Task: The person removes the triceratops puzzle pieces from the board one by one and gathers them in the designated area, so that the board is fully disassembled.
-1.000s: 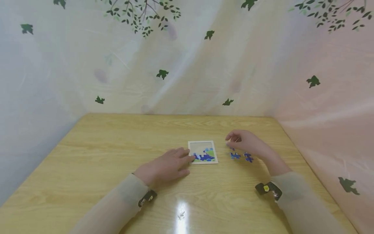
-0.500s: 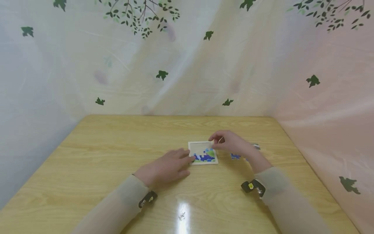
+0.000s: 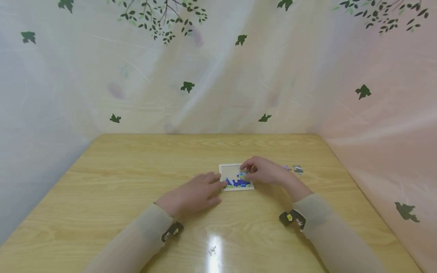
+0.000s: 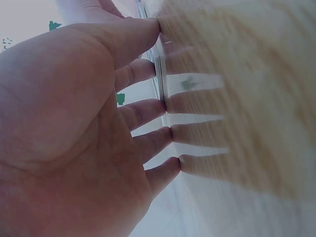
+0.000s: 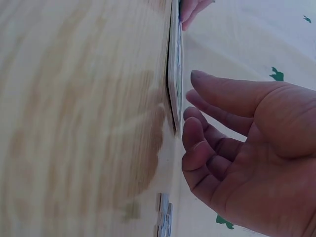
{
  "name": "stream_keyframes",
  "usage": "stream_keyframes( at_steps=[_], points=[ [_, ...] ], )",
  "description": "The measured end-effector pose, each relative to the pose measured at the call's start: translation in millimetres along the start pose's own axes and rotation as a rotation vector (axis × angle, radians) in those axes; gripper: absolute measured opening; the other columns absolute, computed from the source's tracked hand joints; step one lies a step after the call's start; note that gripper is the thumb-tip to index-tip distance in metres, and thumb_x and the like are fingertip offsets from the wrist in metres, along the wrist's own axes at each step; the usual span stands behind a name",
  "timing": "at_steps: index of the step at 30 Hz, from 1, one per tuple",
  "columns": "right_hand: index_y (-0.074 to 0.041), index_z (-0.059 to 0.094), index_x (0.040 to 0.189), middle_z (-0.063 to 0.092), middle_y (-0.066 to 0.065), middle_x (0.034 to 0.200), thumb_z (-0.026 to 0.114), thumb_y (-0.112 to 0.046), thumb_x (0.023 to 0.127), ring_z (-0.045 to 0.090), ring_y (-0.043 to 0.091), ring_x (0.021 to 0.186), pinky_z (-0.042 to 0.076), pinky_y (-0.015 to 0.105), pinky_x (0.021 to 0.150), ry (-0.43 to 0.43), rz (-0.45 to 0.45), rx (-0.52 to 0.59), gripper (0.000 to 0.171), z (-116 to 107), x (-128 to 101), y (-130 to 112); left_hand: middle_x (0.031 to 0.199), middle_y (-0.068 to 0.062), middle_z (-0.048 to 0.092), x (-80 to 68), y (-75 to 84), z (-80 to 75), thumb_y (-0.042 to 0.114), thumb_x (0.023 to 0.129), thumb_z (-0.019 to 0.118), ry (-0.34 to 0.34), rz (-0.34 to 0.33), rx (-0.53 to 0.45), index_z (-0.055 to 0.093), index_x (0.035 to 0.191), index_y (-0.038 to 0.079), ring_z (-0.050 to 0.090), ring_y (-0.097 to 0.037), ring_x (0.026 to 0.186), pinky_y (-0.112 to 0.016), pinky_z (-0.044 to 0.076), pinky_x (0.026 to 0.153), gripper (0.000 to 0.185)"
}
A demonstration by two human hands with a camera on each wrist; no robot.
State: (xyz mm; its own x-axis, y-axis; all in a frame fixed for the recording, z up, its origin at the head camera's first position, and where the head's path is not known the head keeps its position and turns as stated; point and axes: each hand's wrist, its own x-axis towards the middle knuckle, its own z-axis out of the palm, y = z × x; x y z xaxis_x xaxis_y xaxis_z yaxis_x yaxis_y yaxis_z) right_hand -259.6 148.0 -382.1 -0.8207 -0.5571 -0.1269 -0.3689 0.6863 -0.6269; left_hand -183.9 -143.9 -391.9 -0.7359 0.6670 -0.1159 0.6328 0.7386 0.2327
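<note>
Near the centre of the head view, a small white-framed puzzle tray [image 3: 236,177] lies on the bench [image 3: 119,182], its lower part filled with blue and green pieces, the upper part bare. The left hand [image 3: 194,193] rests flat, fingers straight, steadying the tray's left edge. The right hand [image 3: 264,171], fingers curled, hovers over the tray's right side; whether it pinches a piece I cannot tell. Loose pieces [image 3: 293,168] wait just right of it

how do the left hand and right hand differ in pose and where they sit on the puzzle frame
The left hand lies flat on the table, fingers straight, fingertips at the left edge of the puzzle frame. The right hand is raised over the frame's right side, fingers curled down onto the pieces inside; whether it pinches a piece cannot be told. The loose pieces lie on the right hand's side only. Both hands are bare, with pale sleeves.
</note>
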Motion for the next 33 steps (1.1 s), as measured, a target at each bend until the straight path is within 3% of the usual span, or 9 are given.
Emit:
stream_keyframes(
  at_steps=[14,33],
  points=[
    [-0.007,0.074,0.138,0.067,0.008,0.123,0.077,-0.014,0.106,0.061,0.026,0.111,0.057,0.046,0.101,-0.033,0.014,-0.016,0.033,2.4,1.1,3.0,0.176,-0.020,0.035,-0.4,0.3,-0.7,0.040,0.117,0.055,0.021,0.048,0.012,0.042,0.171,0.015,0.031,-0.043,0.163,-0.058,0.023,0.135,0.061],
    [-0.007,0.072,0.132,0.063,0.010,0.125,0.080,-0.008,0.103,0.059,0.025,0.107,0.056,0.042,0.095,-0.013,-0.009,-0.014,0.030,4.3,0.6,3.4,0.174,-0.022,0.037,-1.3,1.1,-1.5,0.036,0.117,0.056,0.031,0.067,0.012,0.045,0.170,0.012,0.033,-0.044,0.161,-0.059,0.025,0.134,0.060]
  ],
)
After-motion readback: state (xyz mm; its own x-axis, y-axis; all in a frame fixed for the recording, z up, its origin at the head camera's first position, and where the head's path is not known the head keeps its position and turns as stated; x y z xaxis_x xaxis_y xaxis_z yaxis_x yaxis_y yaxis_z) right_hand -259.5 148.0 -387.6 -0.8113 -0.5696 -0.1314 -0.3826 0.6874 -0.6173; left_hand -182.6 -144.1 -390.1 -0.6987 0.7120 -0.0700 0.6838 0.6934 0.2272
